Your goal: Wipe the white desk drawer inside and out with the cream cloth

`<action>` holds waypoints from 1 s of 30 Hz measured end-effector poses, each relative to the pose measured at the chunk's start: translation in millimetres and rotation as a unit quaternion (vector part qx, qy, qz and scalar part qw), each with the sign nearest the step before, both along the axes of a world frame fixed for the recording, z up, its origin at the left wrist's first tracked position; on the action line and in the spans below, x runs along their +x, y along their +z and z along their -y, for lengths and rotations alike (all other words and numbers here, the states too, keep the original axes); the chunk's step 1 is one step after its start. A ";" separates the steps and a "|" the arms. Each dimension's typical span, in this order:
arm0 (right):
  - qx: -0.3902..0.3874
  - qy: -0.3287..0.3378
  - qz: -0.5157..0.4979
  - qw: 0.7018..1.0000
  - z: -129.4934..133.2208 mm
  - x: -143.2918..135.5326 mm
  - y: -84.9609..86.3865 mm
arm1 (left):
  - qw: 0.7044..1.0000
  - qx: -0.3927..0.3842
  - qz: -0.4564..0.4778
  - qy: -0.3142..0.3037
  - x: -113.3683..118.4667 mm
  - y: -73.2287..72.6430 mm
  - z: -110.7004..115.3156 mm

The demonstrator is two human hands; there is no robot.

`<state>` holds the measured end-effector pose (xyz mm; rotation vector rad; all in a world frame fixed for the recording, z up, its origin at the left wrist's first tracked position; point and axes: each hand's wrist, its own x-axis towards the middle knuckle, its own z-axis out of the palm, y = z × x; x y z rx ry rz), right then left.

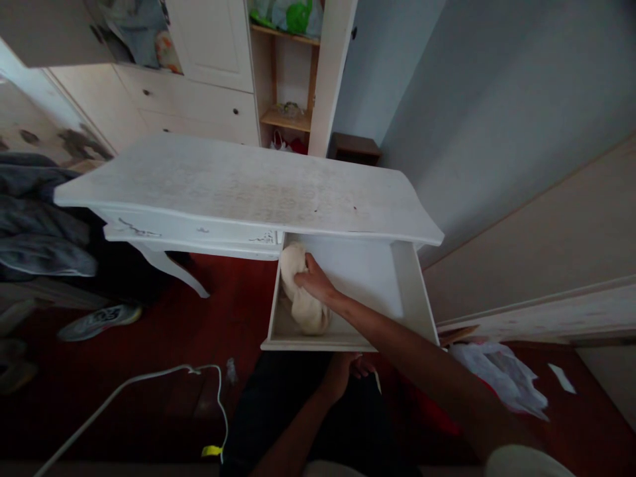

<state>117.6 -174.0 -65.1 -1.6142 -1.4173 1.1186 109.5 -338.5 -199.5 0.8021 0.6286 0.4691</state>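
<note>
Inside the pulled-out white drawer [405, 285], my right hand [315, 278] grips a cream cloth [311, 315] bunched along the drawer's left side. The drawer belongs to a white table [238, 179] with a worn, stained top. Below the drawer's front edge, my left hand [350, 371] rests near my lap; its fingers are partly in shadow, and what they hold, if anything, cannot be made out.
White cabinets [209, 40] stand behind the table, one with open shelves. Grey clothes [40, 218] are heaped at the left, above a shoe [99, 322]. A white cable [134, 379] crosses the red floor. A plastic bag [501, 374] lies at the right.
</note>
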 end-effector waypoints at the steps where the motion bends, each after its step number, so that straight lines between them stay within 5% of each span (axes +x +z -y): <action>1: 0.003 0.036 0.003 0.999 7.2 3.7 -1.5 | 1.000 0.007 -0.003 0.014 -0.5 1.9 0.4; 8: -0.003 0.338 0.096 0.936 45.0 17.5 -1.5 | 0.997 0.044 -0.021 0.062 -0.9 11.3 3.3; 15: -0.025 0.475 0.201 0.856 34.7 22.7 17.2 | 0.994 0.077 -0.046 0.057 -9.5 25.6 1.8; 23: -0.052 0.499 0.264 0.824 39.9 58.2 21.2 | 0.990 0.112 -0.072 0.055 -11.1 19.9 4.4; 30: -0.124 0.419 0.289 0.851 79.7 142.8 27.8 | 0.985 0.124 -0.110 0.041 -15.9 15.2 7.5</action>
